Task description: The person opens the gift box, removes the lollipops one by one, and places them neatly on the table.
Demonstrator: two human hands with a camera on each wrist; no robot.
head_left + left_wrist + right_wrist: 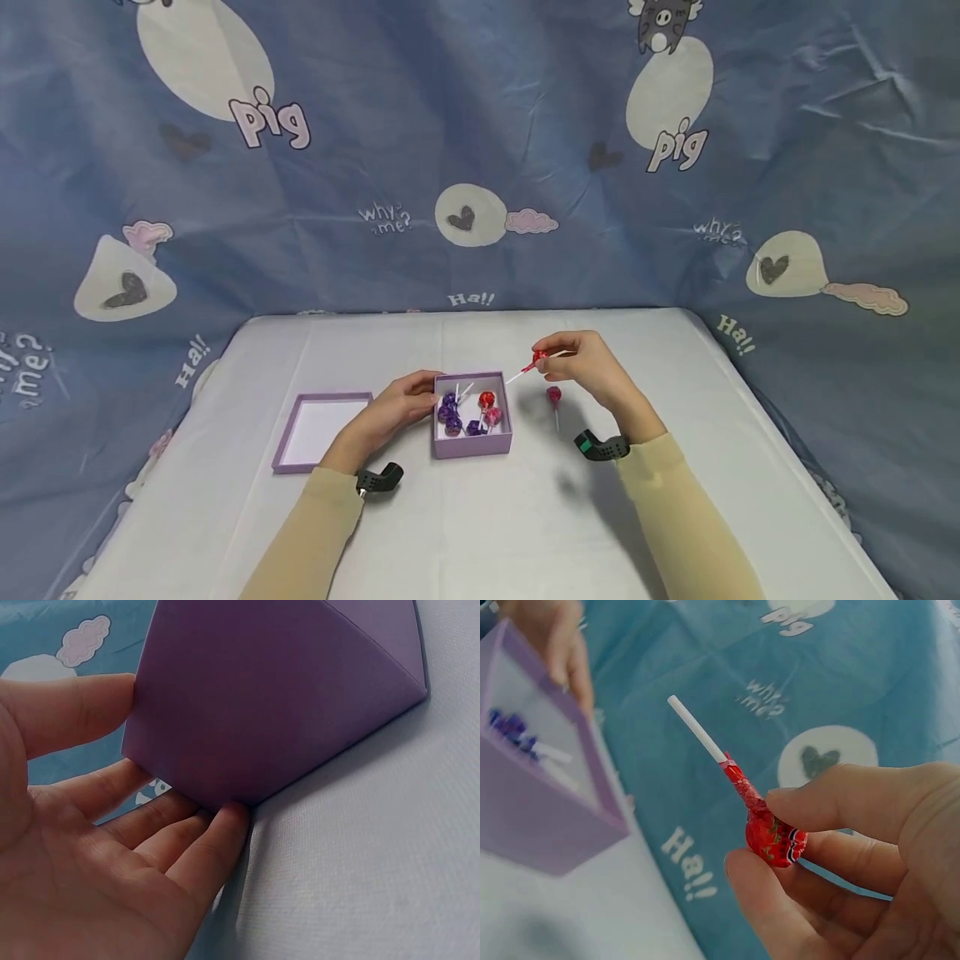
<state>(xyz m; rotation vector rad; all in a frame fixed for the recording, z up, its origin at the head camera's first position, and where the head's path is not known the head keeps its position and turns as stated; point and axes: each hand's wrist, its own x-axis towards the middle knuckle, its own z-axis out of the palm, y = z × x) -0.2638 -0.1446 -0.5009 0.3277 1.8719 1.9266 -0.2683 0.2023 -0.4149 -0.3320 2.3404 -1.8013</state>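
My right hand pinches a red-wrapped lollipop by its candy head, between thumb and fingers. Its white stick points up and left in the right wrist view, toward the box. An open purple box with a white inside stands on the table. My left hand holds this box at its left side, thumb at the upper edge and fingers at the far corner. Inside lie several purple lollipops, a red lollipop and a pink lollipop.
A pink lollipop lies on the table below the right hand. To the left of the box is its purple-rimmed lid, white inside up. Blue printed cloth hangs around the white table.
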